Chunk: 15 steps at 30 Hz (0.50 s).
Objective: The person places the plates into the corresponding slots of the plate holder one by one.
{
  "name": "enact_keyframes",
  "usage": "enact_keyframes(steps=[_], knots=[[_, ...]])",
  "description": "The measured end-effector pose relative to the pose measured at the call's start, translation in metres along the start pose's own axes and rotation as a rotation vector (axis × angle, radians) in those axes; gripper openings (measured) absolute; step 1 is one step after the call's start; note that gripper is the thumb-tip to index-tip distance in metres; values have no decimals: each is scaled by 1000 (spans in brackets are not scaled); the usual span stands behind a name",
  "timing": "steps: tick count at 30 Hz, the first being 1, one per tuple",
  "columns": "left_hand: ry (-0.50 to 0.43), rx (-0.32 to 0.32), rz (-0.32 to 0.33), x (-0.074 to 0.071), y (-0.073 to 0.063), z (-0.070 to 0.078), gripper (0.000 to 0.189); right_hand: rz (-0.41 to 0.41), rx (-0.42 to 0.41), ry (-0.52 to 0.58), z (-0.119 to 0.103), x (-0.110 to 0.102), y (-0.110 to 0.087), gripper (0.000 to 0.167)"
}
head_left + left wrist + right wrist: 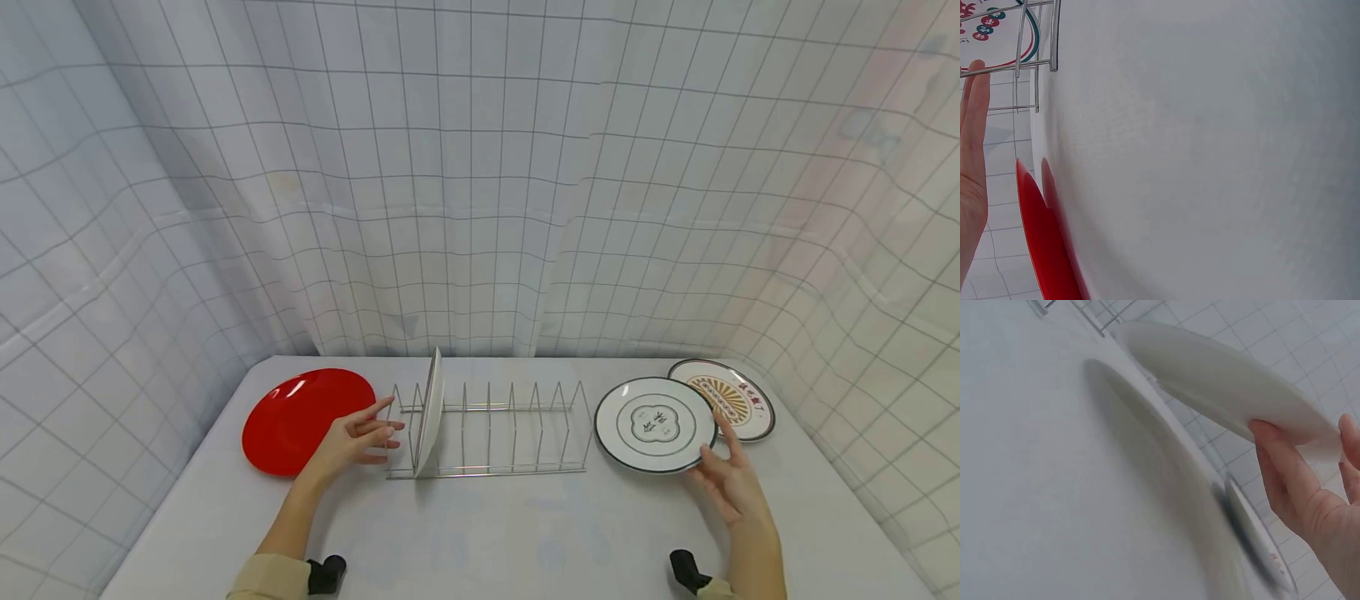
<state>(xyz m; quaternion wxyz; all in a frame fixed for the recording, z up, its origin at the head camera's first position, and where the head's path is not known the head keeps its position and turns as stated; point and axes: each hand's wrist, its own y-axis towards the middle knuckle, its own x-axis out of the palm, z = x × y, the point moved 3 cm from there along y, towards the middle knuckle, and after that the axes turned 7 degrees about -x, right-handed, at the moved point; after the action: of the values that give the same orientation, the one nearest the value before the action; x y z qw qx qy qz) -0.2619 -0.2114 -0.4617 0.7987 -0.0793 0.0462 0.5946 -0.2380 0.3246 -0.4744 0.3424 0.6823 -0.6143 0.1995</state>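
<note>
My right hand (726, 477) grips the right edge of a white plate (626, 421) with a dark rim and a black design in its middle. In the right wrist view that plate (1210, 375) is raised off the table, fingers under it and thumb at the rim. My left hand (352, 442) has its fingers extended at the left end of a wire dish rack (489, 442). A white plate (430, 417) stands upright in the rack near that end; its printed face (1004, 37) shows through the wires in the left wrist view. The fingertips touch the rack's end wire.
A red plate (300, 421) lies flat on the table left of the rack. Behind the held plate, at the right, lies a white plate (753, 408) with an orange sunburst print. A gridded white curtain (487, 208) hangs behind the white table (495, 542).
</note>
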Motion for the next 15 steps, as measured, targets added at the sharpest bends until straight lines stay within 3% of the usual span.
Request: enact_keyframes(steps=[5, 8, 12, 15], knots=[[1, -14, 11, -1, 0, -2, 57, -69, -156, 39, -18, 27, 15, 58], [-6, -25, 20, -1, 0, -1, 58, -101, -233, 0, -29, 51, 26, 57], [-3, -16, 7, 0, 0, 0, 58, -116, -273, -58, -36, 84, 39, 57], [-6, -5, -5, 0, 0, 1, 57, -133, -253, -107, -33, 109, 46, 58]])
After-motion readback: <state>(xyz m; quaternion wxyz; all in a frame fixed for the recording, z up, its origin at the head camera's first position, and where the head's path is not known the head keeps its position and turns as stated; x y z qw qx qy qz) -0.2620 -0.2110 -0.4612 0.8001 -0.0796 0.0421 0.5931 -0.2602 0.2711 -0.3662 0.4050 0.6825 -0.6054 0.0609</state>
